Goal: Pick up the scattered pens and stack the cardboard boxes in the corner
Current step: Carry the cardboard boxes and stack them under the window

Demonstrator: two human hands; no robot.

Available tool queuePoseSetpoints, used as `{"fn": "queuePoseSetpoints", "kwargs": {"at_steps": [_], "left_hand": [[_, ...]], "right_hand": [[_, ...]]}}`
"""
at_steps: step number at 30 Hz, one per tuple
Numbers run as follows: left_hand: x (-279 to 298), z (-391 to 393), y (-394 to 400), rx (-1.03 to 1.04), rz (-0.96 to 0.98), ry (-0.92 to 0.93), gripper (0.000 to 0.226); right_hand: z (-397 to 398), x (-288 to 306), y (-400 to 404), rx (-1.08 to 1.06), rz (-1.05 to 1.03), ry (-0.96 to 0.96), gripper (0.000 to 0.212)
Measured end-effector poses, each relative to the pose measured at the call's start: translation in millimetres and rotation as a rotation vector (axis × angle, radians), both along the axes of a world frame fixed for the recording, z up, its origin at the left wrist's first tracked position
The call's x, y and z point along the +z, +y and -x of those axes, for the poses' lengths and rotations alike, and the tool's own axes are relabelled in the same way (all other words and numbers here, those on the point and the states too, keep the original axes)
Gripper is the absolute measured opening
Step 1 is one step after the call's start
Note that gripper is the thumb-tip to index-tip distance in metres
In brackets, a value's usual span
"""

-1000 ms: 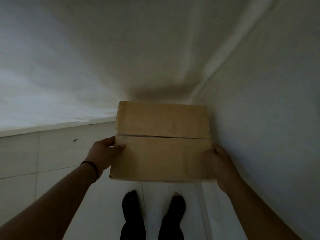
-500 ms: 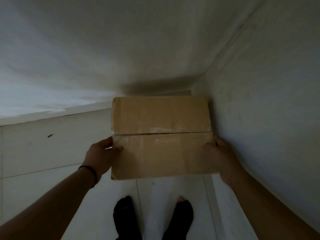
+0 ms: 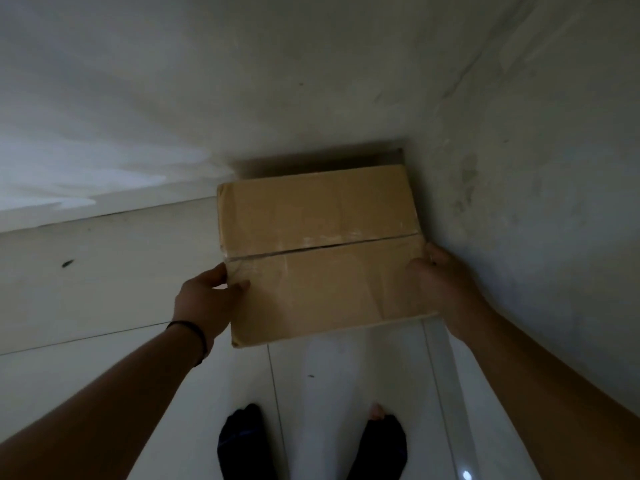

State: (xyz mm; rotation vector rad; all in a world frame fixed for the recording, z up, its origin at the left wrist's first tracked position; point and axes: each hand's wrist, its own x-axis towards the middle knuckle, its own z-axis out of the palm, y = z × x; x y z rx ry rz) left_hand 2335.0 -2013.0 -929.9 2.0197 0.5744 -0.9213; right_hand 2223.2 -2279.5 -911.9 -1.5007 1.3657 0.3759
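A brown cardboard box (image 3: 322, 251) with a taped seam across its top is held between both hands, close to the corner where two white walls meet. My left hand (image 3: 204, 303) grips its near left edge, thumb on top. My right hand (image 3: 440, 289) clasps the near right edge, beside the right wall. A dark shadow lies behind the box in the corner. Whether the box rests on anything is hidden. No pens are in view.
The right wall (image 3: 536, 202) stands right against the box and my right arm. The back wall (image 3: 138, 98) meets the white tiled floor (image 3: 114, 289) at the left. My two feet in dark socks (image 3: 242, 441) stand below the box.
The box has moved forward and to the right, deeper into the corner, with both hands still gripping it. The view has shifted so more floor shows at left.
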Motion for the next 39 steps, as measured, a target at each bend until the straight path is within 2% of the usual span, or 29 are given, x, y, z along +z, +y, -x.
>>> {"fn": "queuePoseSetpoints", "kwargs": {"at_steps": [8,13,16,19,22,25,29,31,33,35,36,37,39], "left_hand": [[-19.8,2.4,-11.3,-0.064,-0.109,-0.047,0.046],[-19.7,-0.1,-20.8,-0.105,-0.091,-0.086,0.052],[-18.5,4.1,-25.9,-0.095,-0.129,-0.100,0.050],[-16.9,9.2,-31.0,-0.074,-0.176,-0.104,0.050],[-15.8,8.6,-34.7,-0.054,-0.151,-0.108,0.048],[-16.9,5.0,-36.9,-0.061,-0.115,-0.113,0.048],[-16.9,0.9,-43.9,-0.041,-0.079,-0.108,0.052],[-17.1,-0.7,-47.2,-0.013,-0.072,-0.108,0.053],[-18.1,-1.9,-48.7,0.019,-0.056,-0.100,0.052],[-17.5,-1.7,-49.5,0.030,-0.032,-0.089,0.048],[-17.1,-1.6,-49.3,0.033,-0.016,-0.081,0.045],[-16.8,-1.3,-50.0,0.040,0.002,-0.072,0.043],[-15.7,-1.5,-49.4,0.051,0.038,-0.051,0.039]], "right_hand": [[5.3,-23.9,4.8,0.063,0.069,-0.018,0.053],[4.4,-30.0,6.7,0.081,0.187,0.019,0.055],[18.8,-30.0,18.3,0.089,0.314,0.112,0.048],[30.0,-27.7,28.8,0.157,0.222,0.203,0.037],[30.6,-33.5,28.6,0.087,0.251,0.186,0.019],[25.1,-42.8,21.6,0.094,0.295,0.187,0.023],[19.6,-40.9,16.8,0.061,0.283,0.100,0.046],[17.9,-43.4,13.5,0.054,0.287,0.099,0.036],[14.1,-37.7,13.6,0.128,0.346,0.113,0.024],[15.1,-36.0,15.4,0.281,0.493,0.059,0.033],[16.4,-34.5,17.9,0.370,0.364,0.081,0.042],[19.8,-40.6,16.0,0.458,0.354,0.059,0.044],[22.4,-41.3,16.3,0.600,0.335,0.042,0.020]]}}
